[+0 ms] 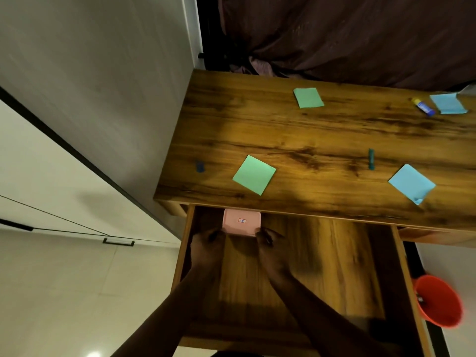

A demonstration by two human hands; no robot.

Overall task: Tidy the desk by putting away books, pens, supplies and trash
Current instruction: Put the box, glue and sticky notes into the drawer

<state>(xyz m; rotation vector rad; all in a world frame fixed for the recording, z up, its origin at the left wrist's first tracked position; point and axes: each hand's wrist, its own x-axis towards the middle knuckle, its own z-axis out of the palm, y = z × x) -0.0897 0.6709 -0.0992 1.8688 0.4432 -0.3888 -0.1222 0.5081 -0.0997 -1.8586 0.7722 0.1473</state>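
Box held by both near corners, deep in the open drawer.
The pink box (241, 222) sits at the back left of the drawer (334, 253), its far edge just under the front lip of the desk (309, 140). Its long axis runs left to right along that lip, labelled face up. It lies straight ahead of both hands, neither nearer: the left grip (206, 243) pinches the near-left corner and the right grip (268, 240) the near-right, fingers curled onto it, though blur hides the detail. Letting go here looks enough.

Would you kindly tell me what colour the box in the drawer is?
The box is pale pink; head view.
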